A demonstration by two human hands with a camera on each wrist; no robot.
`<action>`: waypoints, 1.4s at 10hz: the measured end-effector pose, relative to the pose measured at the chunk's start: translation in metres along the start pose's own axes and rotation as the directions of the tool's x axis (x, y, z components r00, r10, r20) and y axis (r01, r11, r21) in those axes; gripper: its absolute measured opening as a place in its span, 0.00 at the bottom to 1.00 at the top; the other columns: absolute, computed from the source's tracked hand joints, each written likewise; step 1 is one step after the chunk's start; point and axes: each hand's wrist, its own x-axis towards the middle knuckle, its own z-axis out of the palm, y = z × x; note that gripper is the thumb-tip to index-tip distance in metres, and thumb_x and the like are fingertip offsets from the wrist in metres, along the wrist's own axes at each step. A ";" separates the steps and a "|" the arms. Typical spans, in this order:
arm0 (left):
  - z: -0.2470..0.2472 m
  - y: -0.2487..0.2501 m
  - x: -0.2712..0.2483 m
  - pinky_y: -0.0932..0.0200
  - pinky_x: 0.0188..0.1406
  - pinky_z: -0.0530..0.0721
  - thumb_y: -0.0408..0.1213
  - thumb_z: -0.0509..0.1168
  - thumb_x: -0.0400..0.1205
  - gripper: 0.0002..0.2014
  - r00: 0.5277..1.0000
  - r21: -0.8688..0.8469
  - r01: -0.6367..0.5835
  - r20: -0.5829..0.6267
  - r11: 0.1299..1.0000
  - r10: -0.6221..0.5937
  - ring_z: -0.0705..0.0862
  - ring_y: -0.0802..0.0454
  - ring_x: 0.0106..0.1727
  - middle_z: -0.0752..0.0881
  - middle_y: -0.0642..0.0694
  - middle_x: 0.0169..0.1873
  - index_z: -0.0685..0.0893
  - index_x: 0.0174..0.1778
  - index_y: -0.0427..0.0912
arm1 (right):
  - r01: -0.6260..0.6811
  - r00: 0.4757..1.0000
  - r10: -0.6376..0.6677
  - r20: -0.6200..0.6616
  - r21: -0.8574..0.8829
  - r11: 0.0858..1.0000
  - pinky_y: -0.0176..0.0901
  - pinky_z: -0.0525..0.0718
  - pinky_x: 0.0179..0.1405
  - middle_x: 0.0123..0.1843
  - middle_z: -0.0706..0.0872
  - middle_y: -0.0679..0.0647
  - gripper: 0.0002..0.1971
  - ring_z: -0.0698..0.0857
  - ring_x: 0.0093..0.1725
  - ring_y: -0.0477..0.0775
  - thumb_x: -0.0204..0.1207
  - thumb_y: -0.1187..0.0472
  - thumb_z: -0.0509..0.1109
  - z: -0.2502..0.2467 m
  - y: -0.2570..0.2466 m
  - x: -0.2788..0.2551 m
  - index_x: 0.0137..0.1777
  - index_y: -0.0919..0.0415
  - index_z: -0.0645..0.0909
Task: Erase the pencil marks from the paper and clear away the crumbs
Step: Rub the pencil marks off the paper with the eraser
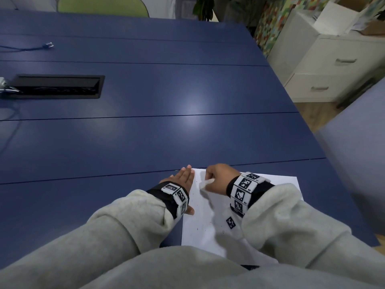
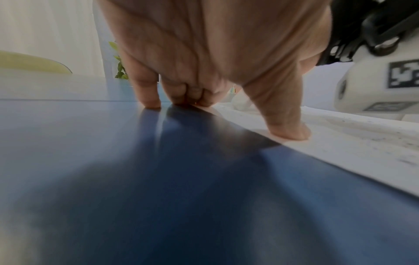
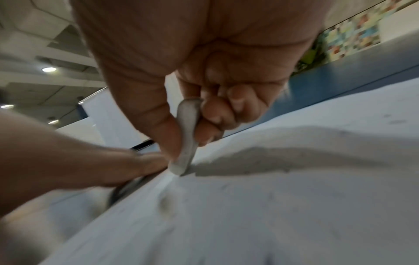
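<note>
The right hand point(image 3: 204, 71) has its fingers curled, and it pinches a thin, flat, pale grey eraser point(image 3: 187, 136) between the thumb and the bent fingers; the eraser looks soft and a little bent, with rounded, worn ends. Its lower end touches the white rectangular sheet of paper point(image 1: 208, 226), close to the far left part of the sheet. The paper is smooth and matte, and in the right wrist view it rises in a soft wave just beside the eraser, so it does not lie fully flat there. The left hand point(image 1: 183, 180) is flat with straight fingers held close together, and it presses down at the left edge of the paper: in the left wrist view the thumb point(image 2: 285, 125) rests on the sheet, while the little finger stands on the table beyond the edge. The two hands are near each other, and the eraser tip lies just beside the left hand. Small dark crumbs point(image 1: 196, 228) are scattered over the left part of the paper, between the two wrists. The paper lies at the near edge of a large dark blue table point(image 1: 145, 132) with a smooth, slightly shiny top divided by thin straight seams. Both wrists wear black bands with white blocks that carry black square patterns, over light grey fleece sleeves point(image 1: 129, 217). A black rectangular cable tray point(image 1: 56, 86) is sunk into the table far to the left, well apart from the hands; I cannot tell what is inside it.
</note>
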 end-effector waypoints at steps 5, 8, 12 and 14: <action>-0.001 0.001 0.000 0.47 0.82 0.46 0.61 0.68 0.76 0.59 1.000 0.015 0.005 -0.001 1.000 -0.005 0.35 0.47 0.84 0.29 0.43 0.82 0.30 0.82 0.38 | -0.052 0.995 0.055 -0.082 0.039 0.998 0.39 0.74 0.33 0.38 0.78 0.47 0.04 0.80 0.42 0.52 0.70 0.60 0.69 -0.008 -0.002 0.004 0.40 0.53 0.76; 0.001 0.000 0.000 0.47 0.82 0.47 0.61 0.67 0.77 0.58 1.000 0.024 -0.002 -0.001 1.000 0.002 0.35 0.46 0.84 0.30 0.42 0.82 0.31 0.82 0.38 | -0.071 0.994 0.077 -0.083 0.077 0.995 0.39 0.77 0.36 0.42 0.84 0.49 0.05 0.83 0.43 0.51 0.70 0.56 0.71 -0.002 0.003 -0.001 0.43 0.53 0.79; 0.001 -0.001 0.000 0.47 0.82 0.47 0.60 0.69 0.75 0.59 1.000 -0.001 -0.003 -0.007 1.000 0.003 0.35 0.46 0.84 0.30 0.42 0.82 0.31 0.82 0.38 | -0.070 0.988 0.086 -0.130 0.119 0.990 0.39 0.75 0.34 0.41 0.81 0.49 0.04 0.81 0.42 0.52 0.70 0.57 0.70 0.000 -0.005 0.002 0.41 0.53 0.77; 0.001 0.000 0.000 0.47 0.82 0.46 0.61 0.69 0.76 0.59 1.000 0.006 0.001 -0.003 1.000 -0.001 0.35 0.46 0.84 0.30 0.42 0.82 0.32 0.82 0.38 | -0.010 0.999 0.012 -0.044 0.052 0.999 0.39 0.74 0.35 0.39 0.80 0.48 0.07 0.80 0.41 0.51 0.70 0.54 0.72 0.004 -0.008 0.004 0.40 0.52 0.77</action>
